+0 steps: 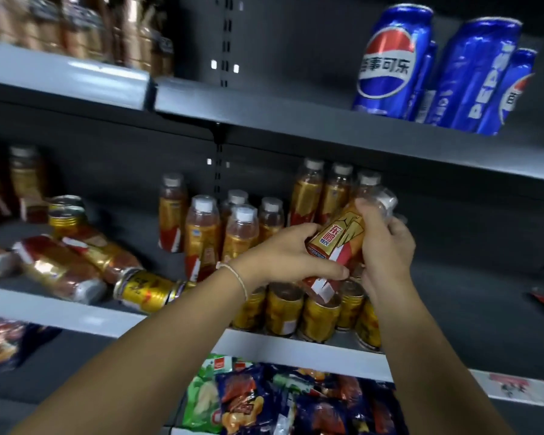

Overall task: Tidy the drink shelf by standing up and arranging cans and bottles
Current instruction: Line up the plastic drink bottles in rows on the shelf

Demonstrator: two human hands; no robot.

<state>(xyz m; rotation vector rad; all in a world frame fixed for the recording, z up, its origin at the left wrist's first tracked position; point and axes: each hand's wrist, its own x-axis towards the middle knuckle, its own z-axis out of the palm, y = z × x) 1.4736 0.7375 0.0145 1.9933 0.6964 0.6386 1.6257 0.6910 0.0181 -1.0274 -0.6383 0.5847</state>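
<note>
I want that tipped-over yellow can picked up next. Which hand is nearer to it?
Left. The left hand, gripping the tilted bottle, is just right of the fallen yellow can; the right hand holds the bottle's far side, farther away.

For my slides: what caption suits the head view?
Both hands, left and right, hold a tilted gold-labelled plastic bottle above upright gold cans.

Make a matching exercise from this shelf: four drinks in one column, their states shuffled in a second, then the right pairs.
1. Gold-labelled plastic bottle with red panel
2. Yellow metal can near the shelf edge
3. Blue Pepsi can with round logo
4. Gold cans in the front row

A. standing on the upper shelf
B. lying on its side
C. tilted, gripped by both hands
D. upright below the hands

Pairs: 1-C, 2-B, 3-A, 4-D
</note>
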